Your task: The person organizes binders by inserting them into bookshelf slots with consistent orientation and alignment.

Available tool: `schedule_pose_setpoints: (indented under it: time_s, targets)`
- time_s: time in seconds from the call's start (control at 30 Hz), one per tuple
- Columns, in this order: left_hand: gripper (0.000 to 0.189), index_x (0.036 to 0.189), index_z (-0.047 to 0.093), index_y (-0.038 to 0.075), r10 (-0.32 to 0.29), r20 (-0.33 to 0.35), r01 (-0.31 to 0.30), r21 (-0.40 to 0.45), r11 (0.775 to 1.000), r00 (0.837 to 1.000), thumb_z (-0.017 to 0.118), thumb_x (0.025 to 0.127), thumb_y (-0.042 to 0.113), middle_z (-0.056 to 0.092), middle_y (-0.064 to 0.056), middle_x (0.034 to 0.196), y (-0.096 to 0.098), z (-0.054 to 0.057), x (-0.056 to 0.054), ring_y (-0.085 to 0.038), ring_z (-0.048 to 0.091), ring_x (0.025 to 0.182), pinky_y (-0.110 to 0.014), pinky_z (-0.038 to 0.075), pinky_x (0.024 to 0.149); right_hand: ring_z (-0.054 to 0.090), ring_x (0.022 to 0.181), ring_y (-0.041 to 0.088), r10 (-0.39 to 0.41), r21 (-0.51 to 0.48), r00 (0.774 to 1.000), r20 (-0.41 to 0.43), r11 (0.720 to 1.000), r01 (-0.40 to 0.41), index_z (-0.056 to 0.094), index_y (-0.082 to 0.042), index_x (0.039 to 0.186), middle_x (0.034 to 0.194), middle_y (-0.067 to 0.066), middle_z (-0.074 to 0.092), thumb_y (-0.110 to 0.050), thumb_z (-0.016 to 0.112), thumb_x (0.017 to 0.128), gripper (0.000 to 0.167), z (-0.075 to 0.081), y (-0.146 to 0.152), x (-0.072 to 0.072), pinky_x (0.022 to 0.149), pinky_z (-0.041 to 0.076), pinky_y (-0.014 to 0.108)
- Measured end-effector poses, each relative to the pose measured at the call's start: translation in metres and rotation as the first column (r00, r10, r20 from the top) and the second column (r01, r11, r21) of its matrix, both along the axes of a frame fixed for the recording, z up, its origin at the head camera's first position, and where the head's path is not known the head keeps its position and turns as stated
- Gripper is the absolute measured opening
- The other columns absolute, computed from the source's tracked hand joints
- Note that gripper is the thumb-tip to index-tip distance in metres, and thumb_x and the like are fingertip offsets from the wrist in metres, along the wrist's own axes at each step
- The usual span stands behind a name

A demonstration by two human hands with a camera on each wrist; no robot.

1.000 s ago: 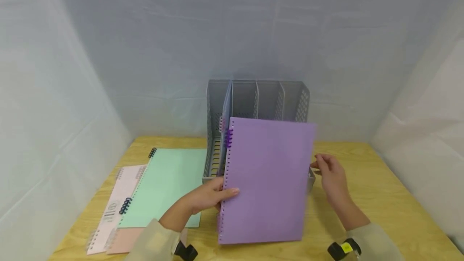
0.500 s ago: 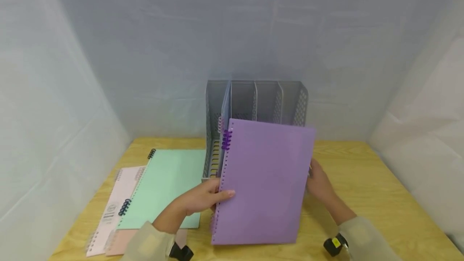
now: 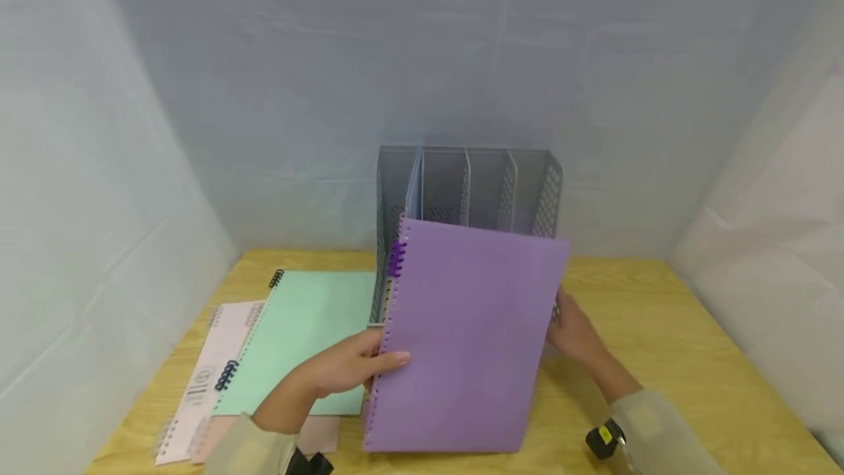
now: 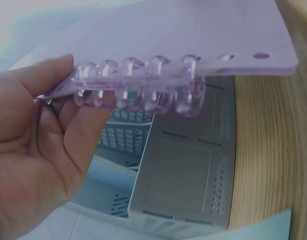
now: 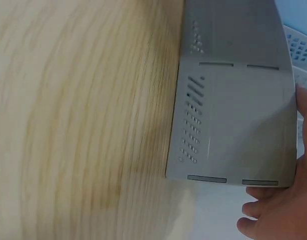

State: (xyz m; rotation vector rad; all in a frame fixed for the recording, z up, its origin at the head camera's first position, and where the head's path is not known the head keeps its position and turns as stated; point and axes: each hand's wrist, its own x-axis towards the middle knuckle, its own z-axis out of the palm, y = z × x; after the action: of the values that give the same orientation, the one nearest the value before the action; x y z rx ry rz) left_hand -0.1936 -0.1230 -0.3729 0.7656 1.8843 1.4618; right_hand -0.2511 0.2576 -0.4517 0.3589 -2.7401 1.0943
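A purple loose-leaf notebook (image 3: pixel 468 336) stands nearly upright, tilted a little, its top leaning right. My left hand (image 3: pixel 343 369) grips its ring-bound left edge, with the thumb on the cover and the fingers behind. The left wrist view shows clear purple binder rings (image 4: pixel 138 85) beside that hand. Behind the notebook is a grey file organizer (image 3: pixel 445 182) with several upright slots. My right hand (image 3: pixel 576 336) holds the organizer's front right corner, fingers partly hidden by the notebook. In the right wrist view its fingertips (image 5: pixel 251 210) curl around the organizer's edge.
A blue folder-like item (image 3: pixel 413 185) stands in the organizer's left part. On the wooden table (image 3: pixel 633 314), at left, a mint green notebook (image 3: pixel 316 328) overlaps a pale pink one (image 3: pixel 204 380) and a salmon one (image 3: pixel 214 435). Pale sheeting (image 3: pixel 461 57) hangs around the table.
My left hand has carried the purple notebook left and slightly down, tilting it more. My right hand has moved left from beside the organizer and taken hold of its corner.
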Motion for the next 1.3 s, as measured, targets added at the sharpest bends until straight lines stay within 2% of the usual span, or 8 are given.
schedule_pose_setpoints:
  time_s: [0.17, 0.3, 0.63, 0.87, 1.07, 1.17, 1.3]
  targets:
    - [0.054, 0.151, 0.027, 0.002, 0.004, 0.010, -0.003, -0.010, 1.000, 1.000, 0.044, 0.105, 0.024, 0.061, -0.021, 0.127, -0.008, 0.001, 0.002, -0.027, 0.068, 0.101, -0.039, 0.059, 0.076, 0.030, 0.131, 0.058, -0.065, 0.134, 0.997, 0.039, 0.989, 0.059, 0.018, 0.011, 0.148, 0.143, 0.040, 0.032, -0.035, 0.057, 0.093, 0.082, -0.003, 0.007, 0.005, 0.107, 0.025, 0.066]
    - [0.052, 0.149, 0.032, 0.001, 0.022, -0.002, -0.022, -0.014, 1.000, 1.000, 0.045, 0.105, 0.024, 0.061, -0.021, 0.126, -0.015, 0.001, 0.002, -0.028, 0.068, 0.100, -0.040, 0.059, 0.075, 0.030, 0.129, 0.060, -0.078, 0.160, 0.995, 0.059, 0.985, 0.068, 0.016, 0.018, 0.145, 0.143, 0.043, 0.028, -0.041, 0.053, 0.095, 0.086, -0.002, 0.009, 0.008, 0.106, 0.026, 0.067]
    - [0.046, 0.145, 0.035, -0.005, 0.055, -0.040, -0.054, 0.027, 0.998, 0.998, 0.042, 0.106, 0.018, 0.060, -0.025, 0.126, -0.044, 0.007, 0.002, -0.030, 0.068, 0.101, -0.045, 0.058, 0.077, 0.025, 0.135, 0.055, -0.090, 0.073, 0.985, 0.147, 0.994, 0.080, 0.005, 0.013, 0.149, 0.150, 0.037, 0.018, -0.059, 0.053, 0.093, 0.102, 0.000, 0.004, 0.010, 0.108, 0.024, 0.065]
    - [0.044, 0.140, 0.038, -0.010, 0.106, -0.091, -0.105, 0.011, 0.994, 0.990, 0.042, 0.105, 0.017, 0.062, -0.028, 0.122, -0.065, 0.013, 0.004, -0.026, 0.069, 0.099, -0.043, 0.057, 0.077, 0.027, 0.134, 0.055, -0.092, 0.064, 0.987, 0.133, 0.994, 0.084, 0.007, 0.014, 0.149, 0.149, 0.038, 0.020, -0.056, 0.054, 0.093, 0.101, -0.002, 0.002, 0.011, 0.108, 0.026, 0.063]
    - [0.043, 0.140, 0.035, -0.013, 0.080, -0.093, -0.078, 0.028, 0.997, 0.992, 0.038, 0.106, 0.013, 0.060, -0.030, 0.122, -0.079, 0.018, 0.008, -0.025, 0.068, 0.100, -0.042, 0.057, 0.078, 0.027, 0.135, 0.054, -0.086, 0.043, 0.988, 0.128, 0.996, 0.081, 0.006, 0.012, 0.149, 0.150, 0.037, 0.019, -0.056, 0.055, 0.093, 0.101, -0.003, 0.001, 0.010, 0.108, 0.025, 0.064]
    - [0.042, 0.140, 0.035, -0.014, 0.060, -0.100, -0.056, 0.040, 0.998, 0.993, 0.037, 0.106, 0.011, 0.062, -0.027, 0.122, -0.084, 0.020, 0.008, -0.027, 0.068, 0.100, -0.043, 0.058, 0.077, 0.027, 0.135, 0.054, -0.085, 0.040, 0.987, 0.133, 0.996, 0.081, 0.006, 0.012, 0.149, 0.150, 0.037, 0.019, -0.056, 0.055, 0.093, 0.101, -0.002, -0.001, 0.011, 0.108, 0.025, 0.064]
    - [0.040, 0.140, 0.038, -0.011, 0.055, -0.110, -0.052, 0.029, 0.998, 0.992, 0.038, 0.106, 0.010, 0.067, -0.015, 0.120, -0.090, 0.024, 0.007, -0.027, 0.068, 0.100, -0.043, 0.058, 0.077, 0.027, 0.134, 0.054, -0.087, 0.036, 0.987, 0.131, 0.996, 0.083, 0.006, 0.012, 0.149, 0.150, 0.037, 0.019, -0.056, 0.055, 0.093, 0.102, 0.000, -0.003, 0.012, 0.108, 0.025, 0.064]
